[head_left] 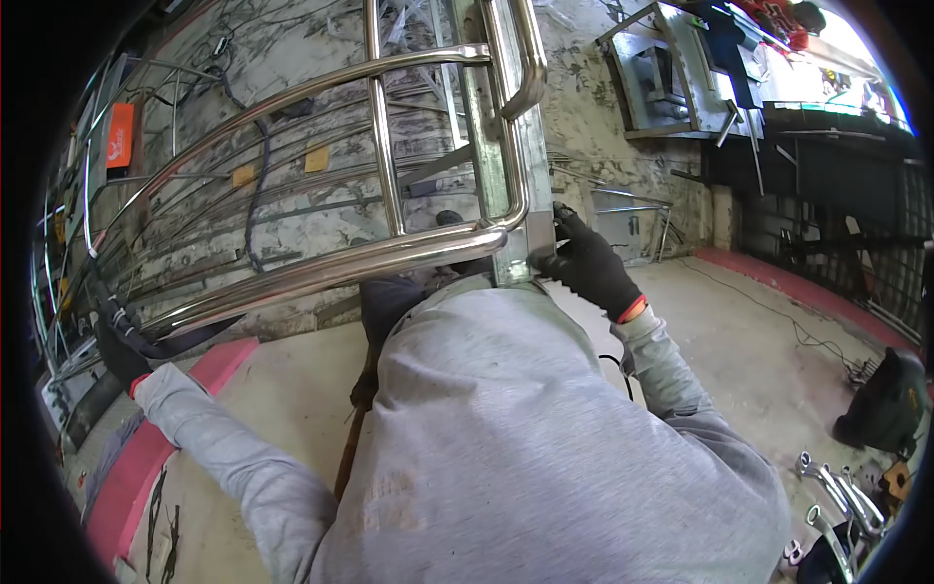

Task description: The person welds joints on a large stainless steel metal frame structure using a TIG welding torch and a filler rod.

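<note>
Between both gloved hands sits the shiny tubular metal frame [389,255], its long near rail running from beside the left hand [122,352] over to just left of the right hand [595,268]. Its rounded corner is near the close end of the flat steel bar [488,146], and the rest stretches away from the person's body.

Right hand's at the bar's right edge, close to its near corner, fingers partly bent; can't tell if they're actually closed around it. Left hand's down by the frame's left end, fingers kinda lost in the dark clutter, so no clue if it's gripping or just touching.

For labels: there's an orange panel [120,134] past the left hand with white print, but it's too small to read. Someone's red shirt [778,21] up top right has pale lettering, also unreadable. The black bag [880,404] on the right-hand side of the floor [749,326] seems to have a yellowish mark, maybe a logo. Shiny wrenches [842,496] lie nearer than the bag.
</note>
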Motion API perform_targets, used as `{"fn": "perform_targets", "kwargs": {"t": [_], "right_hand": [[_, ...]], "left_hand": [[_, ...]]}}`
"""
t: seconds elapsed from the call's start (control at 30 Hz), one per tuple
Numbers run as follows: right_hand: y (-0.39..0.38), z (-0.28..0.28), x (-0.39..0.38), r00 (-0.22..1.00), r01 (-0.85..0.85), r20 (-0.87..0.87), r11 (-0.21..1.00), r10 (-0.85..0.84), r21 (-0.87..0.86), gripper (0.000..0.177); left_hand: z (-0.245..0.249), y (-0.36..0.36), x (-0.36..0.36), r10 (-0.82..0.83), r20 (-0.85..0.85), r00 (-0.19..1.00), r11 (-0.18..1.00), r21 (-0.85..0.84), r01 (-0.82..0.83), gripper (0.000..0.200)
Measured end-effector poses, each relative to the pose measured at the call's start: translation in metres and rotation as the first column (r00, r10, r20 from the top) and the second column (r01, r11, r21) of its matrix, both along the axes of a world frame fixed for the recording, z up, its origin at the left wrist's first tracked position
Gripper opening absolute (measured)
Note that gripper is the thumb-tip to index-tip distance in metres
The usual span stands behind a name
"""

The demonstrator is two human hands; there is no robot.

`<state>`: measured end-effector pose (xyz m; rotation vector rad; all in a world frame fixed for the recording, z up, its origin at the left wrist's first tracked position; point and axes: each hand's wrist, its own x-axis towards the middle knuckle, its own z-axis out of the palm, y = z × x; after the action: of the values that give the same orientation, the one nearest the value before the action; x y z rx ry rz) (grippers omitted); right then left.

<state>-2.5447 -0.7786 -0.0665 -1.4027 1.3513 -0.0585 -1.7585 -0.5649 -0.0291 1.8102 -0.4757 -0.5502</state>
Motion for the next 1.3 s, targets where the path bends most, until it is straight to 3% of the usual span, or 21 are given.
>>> {"fn": "perform_targets", "kwargs": {"t": [0.03,0.13,0.3,0.37,0.4,0.47,0.5,0.57,0.6,0.63,0.7,0.73,0.77,0.83,0.9,0.93,0.97,1.07,1.17,1.2,1.3], "right_hand": [[-0.003,-0.009,-0.010,1.000,0.001,-0.002,1.000,-0.001,-0.003,0.080],[-0.012,-0.026,-0.027,0.879,0.262,0.328,0.925,-0.346,0.275,0.040],[-0.024,-0.019,-0.034,0.901,0.216,0.310,0.933,-0.305,0.288,0.043],[-0.029,-0.009,-0.021,0.979,0.138,0.117,0.962,-0.169,0.235,0.049],[-0.027,-0.004,-0.012,0.977,0.140,0.123,0.961,-0.173,0.237,0.049],[-0.019,0.005,0.002,0.954,-0.189,-0.255,0.978,0.160,-0.093,0.054],[-0.018,0.002,0.000,0.956,-0.183,-0.248,0.978,0.155,-0.096,0.054],[-0.015,-0.008,-0.010,0.970,-0.180,-0.206,0.953,0.131,-0.243,0.052],[-0.020,-0.010,-0.017,0.981,-0.141,-0.154,0.981,0.119,-0.137,0.041],[-0.022,-0.009,-0.024,0.982,-0.136,-0.152,0.981,0.114,-0.140,0.041],[-0.027,-0.005,-0.035,0.981,0.102,0.151,0.984,-0.125,0.148,0.034],[-0.026,-0.006,-0.038,0.936,0.194,0.254,0.960,-0.243,0.204,0.027],[-0.025,-0.004,-0.039,0.934,0.199,0.258,0.959,-0.247,0.200,0.027],[-0.027,0.009,-0.038,0.815,0.269,0.447,0.923,-0.370,0.274,0.031],[-0.029,0.008,-0.040,0.822,0.233,0.485,0.953,-0.299,0.192,0.032],[-0.030,0.005,-0.042,0.883,0.070,0.467,0.975,0.038,-0.211,0.032],[-0.032,0.003,-0.043,0.884,-0.109,0.318,0.813,0.342,-0.572,0.034],[-0.046,0.007,-0.032,0.883,-0.244,-0.016,0.429,0.470,-0.870,0.041],[-0.051,0.018,-0.019,0.896,-0.254,0.049,0.600,0.441,-0.759,0.033],[-0.057,0.040,-0.007,0.900,-0.124,0.281,0.815,0.333,-0.567,0.029],[-0.063,0.046,0.014,0.812,0.077,0.553,0.905,0.187,-0.418,0.039]], "left_hand": [[-0.004,0.002,0.003,0.036,0.031,0.999,0.999,0.001,-0.036,0.051],[-0.004,0.002,0.014,0.034,-0.018,0.999,0.999,0.019,-0.034,0.052],[-0.001,-0.007,0.002,0.077,0.081,0.994,0.996,0.040,-0.080,0.053],[0.004,-0.009,0.000,0.059,0.063,0.996,0.997,0.036,-0.061,0.052],[0.005,-0.008,0.001,0.055,0.070,0.996,0.998,0.037,-0.058,0.052],[0.001,-0.006,0.003,0.026,0.052,0.998,0.999,-0.030,-0.024,0.050],[0.004,-0.009,-0.001,0.021,0.059,0.998,0.999,-0.032,-0.019,0.050],[0.009,-0.010,-0.008,-0.013,0.080,0.997,0.999,0.033,0.010,0.050],[0.008,-0.009,-0.011,0.025,0.056,0.998,1.000,0.009,-0.025,0.050],[0.007,-0.008,-0.002,0.020,0.058,0.998,1.000,0.006,-0.020,0.050],[0.006,-0.009,0.022,0.054,0.026,0.998,0.983,0.175,-0.058,0.049],[0.004,-0.007,0.024,0.027,0.003,1.000,0.989,0.144,-0.027,0.052],[0.002,-0.003,0.026,0.021,0.006,1.000,0.990,0.140,-0.022,0.052],[0.008,-0.014,-0.007,0.051,0.008,0.999,0.998,0.021,-0.051,0.050],[0.014,-0.025,-0.033,0.090,0.034,0.995,0.994,-0.064,-0.087,0.046],[0.011,-0.017,-0.019,0.094,0.040,0.995,0.995,0.014,-0.094,0.049],[0.008,-0.012,-0.007,0.098,0.049,0.994,0.990,0.094,-0.102,0.053],[0.007,-0.013,-0.003,0.087,0.084,0.993,0.990,0.105,-0.096,0.047],[0.013,-0.019,-0.016,0.062,0.093,0.994,0.991,0.109,-0.072,0.045],[0.008,-0.015,-0.007,0.012,0.055,0.998,0.995,0.098,-0.017,0.046],[0.009,-0.017,-0.009,-0.010,0.061,0.998,0.997,0.071,0.006,0.047]]}}
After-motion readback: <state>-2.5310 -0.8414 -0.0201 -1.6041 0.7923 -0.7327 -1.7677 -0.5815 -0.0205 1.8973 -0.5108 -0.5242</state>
